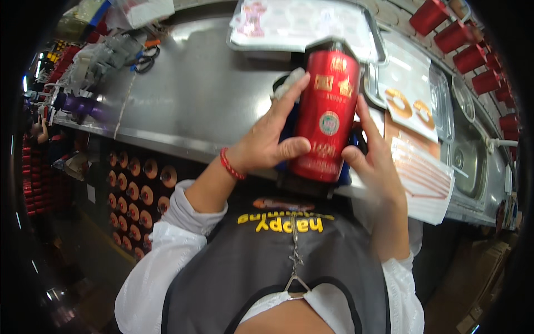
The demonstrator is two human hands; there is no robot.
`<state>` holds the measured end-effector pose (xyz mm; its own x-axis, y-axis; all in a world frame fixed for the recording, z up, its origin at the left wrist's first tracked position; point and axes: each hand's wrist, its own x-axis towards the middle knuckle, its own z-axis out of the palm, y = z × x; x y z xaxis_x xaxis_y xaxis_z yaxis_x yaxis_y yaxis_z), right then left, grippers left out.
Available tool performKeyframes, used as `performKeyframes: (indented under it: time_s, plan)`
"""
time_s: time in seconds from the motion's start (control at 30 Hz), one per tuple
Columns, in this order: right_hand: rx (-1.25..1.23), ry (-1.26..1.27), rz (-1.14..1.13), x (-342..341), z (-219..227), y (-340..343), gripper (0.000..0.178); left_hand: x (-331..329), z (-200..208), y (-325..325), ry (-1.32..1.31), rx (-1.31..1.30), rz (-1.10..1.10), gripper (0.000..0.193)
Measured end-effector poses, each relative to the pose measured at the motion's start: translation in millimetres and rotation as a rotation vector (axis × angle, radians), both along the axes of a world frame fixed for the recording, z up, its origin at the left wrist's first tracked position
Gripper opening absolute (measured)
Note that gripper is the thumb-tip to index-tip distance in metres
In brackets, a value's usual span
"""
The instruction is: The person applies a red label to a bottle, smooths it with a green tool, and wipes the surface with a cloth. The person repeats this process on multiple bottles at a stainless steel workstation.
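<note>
A glossy red bottle (327, 119) with gold print and a round pale sticker stands between my hands, its dark angular top pointing away from me. Against its left side my left hand (272, 128) is pressed, thumb on the lower body and fingers stretched up along the edge; whitish covers wrap some fingertips. My right hand (378, 147) grips the opposite side, fingertips along the edge and thumb near the bottom. Dark and blue parts show behind and below the bottle, mostly hidden by it and by my hands.
A metal worktable (194, 83) spans the left. Beyond the bottle lies a white tray (306, 25) with printed sheets. Decal sheets with gold rings (409, 108) and striped sheets (423, 178) lie right, before a metal sink (470, 161). Red containers (467, 58) line the far right; dark cables (146, 60) lie left.
</note>
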<state>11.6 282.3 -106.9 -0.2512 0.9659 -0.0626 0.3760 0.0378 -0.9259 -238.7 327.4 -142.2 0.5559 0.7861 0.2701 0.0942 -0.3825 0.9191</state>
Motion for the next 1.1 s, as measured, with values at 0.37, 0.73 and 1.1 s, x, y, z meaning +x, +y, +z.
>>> performKeyframes:
  time_s: [0.37,0.73,1.1]
  plan:
    - [0.083,-0.048,0.022,3,-6,-3,0.128,2,-3,-7,0.056,0.047,-0.011,0.115]
    - [0.092,0.033,-0.023,7,-3,4,0.115,2,9,4,-0.023,0.013,0.001,0.098]
    - [0.132,-0.032,-0.253,-15,-6,56,0.09,44,4,51,-0.201,-0.36,0.201,0.065]
